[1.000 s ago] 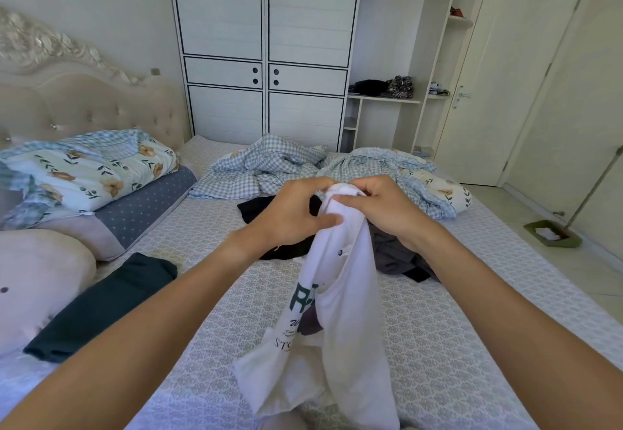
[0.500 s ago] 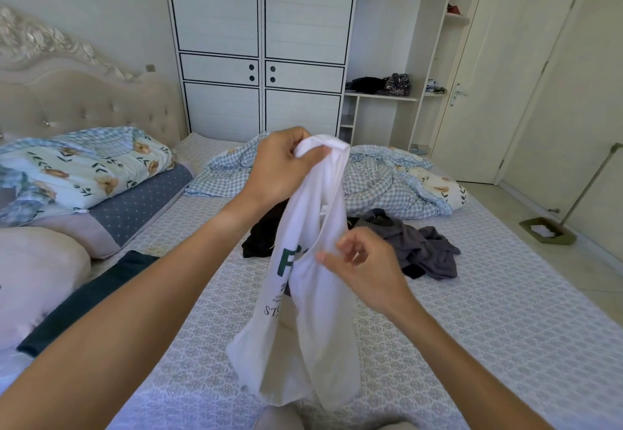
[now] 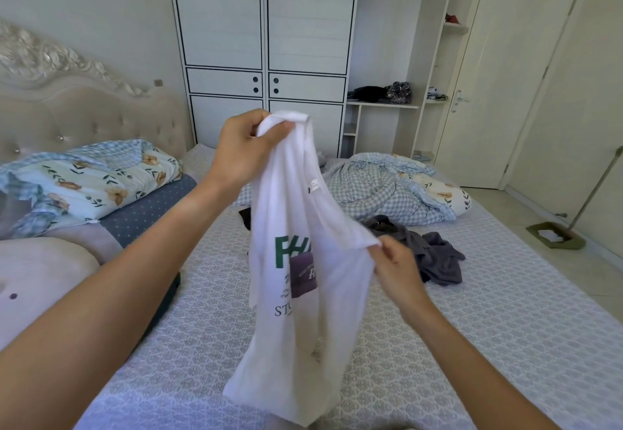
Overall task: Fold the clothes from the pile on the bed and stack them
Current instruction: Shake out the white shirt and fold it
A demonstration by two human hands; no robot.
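White T-shirt (image 3: pixel 303 261): hanging in mid-air above the near middle of the bed (image 3: pixel 488 328), bunched lengthwise; green letters and a dark patch are showing on its front; lower hem is dangling just over the sheet.
Left hand (image 3: pixel 246 149): raised, gripping the shirt's top edge, thumb and fingers curling round the fabric.
Right hand (image 3: pixel 397 267): lower and to the right, pinching a side edge of the shirt and drawing it out sideways.
Clothes pile (image 3: pixel 424 247): grey garments are lying crumpled on the bed just right of the shirt; a black piece (image 3: pixel 245 219) is peeking out behind the shirt's left edge.
Dark folded garment (image 3: pixel 168 298): lying at the left, mostly hidden behind the left forearm.
Checked quilt (image 3: pixel 387 190): lying rumpled at the far right of the bed.
Floral bedding (image 3: pixel 91 180): resting on pillows by the headboard (image 3: pixel 84 109), far left.
Wardrobe (image 3: pixel 263 41): standing against the far wall, doors closed.
Door (image 3: pixel 505 75): standing closed at the far right.
Dustpan (image 3: pixel 553 235): sitting on the floor right of the bed.
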